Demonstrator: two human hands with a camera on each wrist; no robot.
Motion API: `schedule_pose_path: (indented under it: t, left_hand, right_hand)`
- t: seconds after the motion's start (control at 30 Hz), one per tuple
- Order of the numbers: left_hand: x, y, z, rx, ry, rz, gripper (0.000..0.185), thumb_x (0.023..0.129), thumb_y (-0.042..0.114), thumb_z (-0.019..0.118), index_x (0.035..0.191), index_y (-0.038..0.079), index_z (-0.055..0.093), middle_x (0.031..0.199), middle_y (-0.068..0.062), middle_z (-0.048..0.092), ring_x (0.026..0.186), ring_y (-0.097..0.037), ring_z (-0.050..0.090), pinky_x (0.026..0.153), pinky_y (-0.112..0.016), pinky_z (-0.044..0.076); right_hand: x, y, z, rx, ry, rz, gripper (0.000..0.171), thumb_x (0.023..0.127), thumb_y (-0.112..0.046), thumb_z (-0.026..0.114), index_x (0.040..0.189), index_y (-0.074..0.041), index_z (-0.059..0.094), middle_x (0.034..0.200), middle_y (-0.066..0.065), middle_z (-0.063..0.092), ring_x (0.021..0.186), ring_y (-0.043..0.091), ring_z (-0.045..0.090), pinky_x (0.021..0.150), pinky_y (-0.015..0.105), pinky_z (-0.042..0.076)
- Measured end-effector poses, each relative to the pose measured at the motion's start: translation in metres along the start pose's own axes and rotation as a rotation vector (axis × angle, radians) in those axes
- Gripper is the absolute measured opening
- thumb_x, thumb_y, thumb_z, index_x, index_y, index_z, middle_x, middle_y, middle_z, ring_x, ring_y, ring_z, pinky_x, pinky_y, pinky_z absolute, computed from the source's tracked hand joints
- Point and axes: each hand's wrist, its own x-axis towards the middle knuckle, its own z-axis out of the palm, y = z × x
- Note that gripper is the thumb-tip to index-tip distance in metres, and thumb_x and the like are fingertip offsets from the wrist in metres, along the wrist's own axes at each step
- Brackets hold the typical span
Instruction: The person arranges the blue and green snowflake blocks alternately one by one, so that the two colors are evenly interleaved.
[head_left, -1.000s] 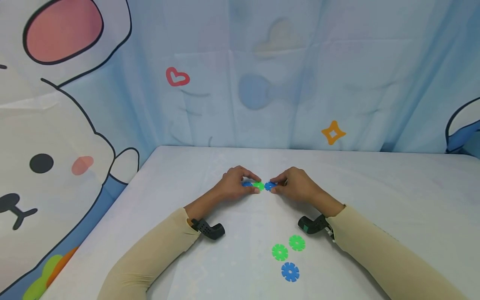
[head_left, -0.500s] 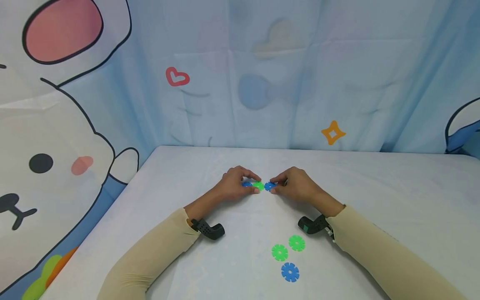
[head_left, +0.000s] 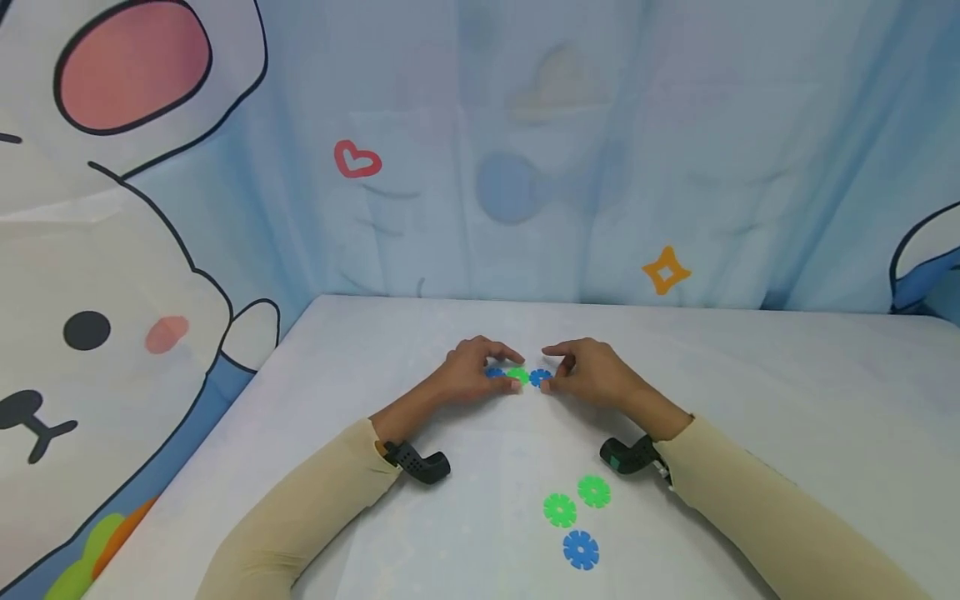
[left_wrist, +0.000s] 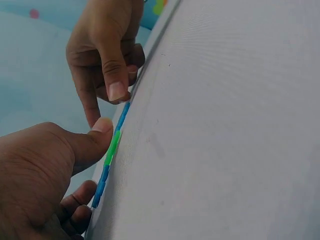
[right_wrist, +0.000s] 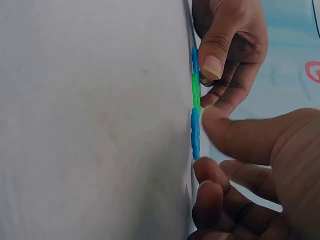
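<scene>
The joined disc row [head_left: 517,376] is now pinched by the left hand [head_left: 471,375]; the right hand [head_left: 588,372] has loosened, index finger lifted, thumb touching.

Head view looks down from above; both wrist views skim the table [head_left: 750,375], sharing the joined discs [head_left: 517,376].

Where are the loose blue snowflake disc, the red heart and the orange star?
loose blue snowflake disc [head_left: 581,549], head view, its middle hub.
red heart [head_left: 357,160], head view, its right outline on the curtain.
orange star [head_left: 665,269], head view, its left outline.
</scene>
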Motion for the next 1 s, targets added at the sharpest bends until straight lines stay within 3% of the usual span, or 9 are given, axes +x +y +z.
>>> schedule_pose_path:
  t: [0.2,0.43,0.73,1.0]
  left_hand:
    - [0.002,0.007,0.001,0.043,-0.066,0.02,0.04,0.086,0.039,0.075,0.125,0.027,0.068,0.13,-0.004,0.062,0.122,-0.025,0.052,0.101,-0.053,0.038]
    - [0.013,0.015,0.005,0.083,-0.073,0.036,0.042,0.086,0.041,0.075,0.126,0.029,0.067,0.131,-0.002,0.061,0.125,-0.025,0.05,0.099,-0.05,0.037]
    - [0.016,0.02,0.012,0.1,-0.062,0.016,0.04,0.086,0.042,0.075,0.123,0.029,0.069,0.134,-0.004,0.058,0.129,-0.029,0.047,0.101,-0.051,0.036]
    - [0.015,0.019,0.01,0.058,-0.044,0.042,0.037,0.086,0.04,0.075,0.121,0.027,0.07,0.133,-0.004,0.06,0.13,-0.029,0.048,0.101,-0.051,0.036]
  right_hand:
    - [-0.026,0.001,-0.008,-0.029,-0.03,-0.02,0.054,0.086,-0.026,0.075,0.135,-0.009,0.061,0.083,0.001,0.066,0.061,0.012,0.051,0.055,0.026,0.041]
    - [-0.063,0.006,-0.018,0.007,-0.098,-0.076,0.044,0.085,-0.032,0.078,0.124,-0.012,0.07,0.08,-0.008,0.064,0.066,0.01,0.054,0.054,0.023,0.043]
    - [-0.102,0.005,-0.019,0.234,-0.288,-0.116,0.035,0.082,-0.034,0.079,0.111,-0.016,0.074,0.084,-0.004,0.067,0.065,0.008,0.054,0.058,0.022,0.045]
    - [-0.115,0.005,-0.016,0.258,-0.305,-0.11,0.036,0.075,-0.032,0.085,0.108,-0.02,0.075,0.092,0.0,0.065,0.065,0.008,0.051,0.058,0.022,0.044]
